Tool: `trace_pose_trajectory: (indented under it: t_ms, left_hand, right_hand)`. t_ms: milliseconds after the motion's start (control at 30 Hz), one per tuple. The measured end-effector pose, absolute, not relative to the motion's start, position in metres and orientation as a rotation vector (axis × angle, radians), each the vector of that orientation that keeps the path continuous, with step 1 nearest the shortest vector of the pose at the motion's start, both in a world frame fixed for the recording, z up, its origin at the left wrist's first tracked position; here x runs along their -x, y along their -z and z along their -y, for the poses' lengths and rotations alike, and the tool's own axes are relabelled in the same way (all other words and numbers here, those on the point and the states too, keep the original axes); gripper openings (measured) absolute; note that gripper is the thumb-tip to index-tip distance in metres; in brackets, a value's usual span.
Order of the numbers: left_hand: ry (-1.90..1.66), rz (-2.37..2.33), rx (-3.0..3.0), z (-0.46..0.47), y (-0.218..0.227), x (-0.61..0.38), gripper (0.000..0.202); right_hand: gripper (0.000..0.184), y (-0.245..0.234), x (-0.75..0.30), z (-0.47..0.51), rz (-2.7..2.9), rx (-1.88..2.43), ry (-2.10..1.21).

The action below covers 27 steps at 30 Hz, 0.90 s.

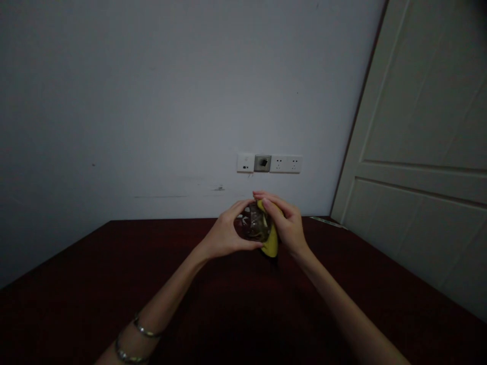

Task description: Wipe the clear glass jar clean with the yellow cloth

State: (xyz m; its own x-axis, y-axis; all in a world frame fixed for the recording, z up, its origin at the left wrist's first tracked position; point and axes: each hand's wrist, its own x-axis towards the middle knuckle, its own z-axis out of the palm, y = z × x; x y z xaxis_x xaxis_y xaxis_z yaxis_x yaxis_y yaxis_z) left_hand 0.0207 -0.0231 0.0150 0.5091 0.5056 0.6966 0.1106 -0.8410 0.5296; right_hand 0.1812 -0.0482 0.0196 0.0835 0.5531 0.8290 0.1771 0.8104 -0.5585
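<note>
Above the middle of the table, my left hand (225, 235) wraps around a faceted clear glass tumbler (253, 222), its fingers curved over the near side. My right hand (288, 223) presses a yellow cloth (271, 244) against the tumbler's right side. The cloth hangs below the hands and folds up along the glass. Part of the tumbler is hidden behind my fingers and the cloth. Several thin metal bangles (135, 337) circle my left forearm.
A dark red wooden table (114, 268) ends at a white wall, which carries a row of socket panels (269, 163). A white panelled door (414, 152) stands at the right. A thin pale strip (327, 222) lies at the table's back right corner.
</note>
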Motion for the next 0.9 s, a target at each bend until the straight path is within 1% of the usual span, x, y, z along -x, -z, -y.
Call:
trace_pose_trajectory:
  t_ms: [67,167,233,300,400,467,533,633,700,900]
  left_hand:
    - [-1.266,-0.527,-2.33,0.022,-0.014,-0.022,0.081]
    - [-1.26,-0.536,-2.309,0.02,-0.011,-0.023,0.072]
    - [-1.27,-0.542,-2.307,0.019,-0.01,-0.023,0.069]
    - [-1.286,-0.549,-2.337,0.019,-0.011,-0.023,0.073]
    - [-1.314,-0.558,-2.392,0.02,-0.013,-0.022,0.08]
    - [-1.321,-0.576,-2.407,0.02,-0.014,-0.022,0.081]
    - [-1.326,-0.606,-2.39,0.02,-0.015,-0.022,0.079]
    - [-1.314,-0.628,-2.298,0.021,-0.017,-0.021,0.07]
    - [-1.283,-0.628,-2.214,0.023,-0.018,-0.02,0.066]
    - [-1.214,-0.626,-1.958,0.026,-0.017,-0.023,0.08]
  right_hand:
    - [0.019,-0.021,-0.183,0.051,1.606,0.637,-0.208]
    - [0.024,-0.022,-0.184,0.056,1.868,0.569,0.054]
    - [0.025,-0.023,-0.184,0.058,1.92,0.54,0.116]
    - [0.023,-0.023,-0.184,0.055,1.83,0.583,0.041]
    - [0.018,-0.024,-0.185,0.049,1.616,0.674,-0.167]
    - [0.016,-0.024,-0.185,0.048,1.567,0.691,-0.249]
    - [0.017,-0.024,-0.183,0.052,1.621,0.666,-0.233]
    - [0.022,-0.024,-0.181,0.059,1.775,0.549,-0.114]
    - [0.024,-0.024,-0.181,0.06,1.792,0.49,-0.115]
    - [0.018,-0.023,-0.187,0.05,1.542,0.549,-0.413]
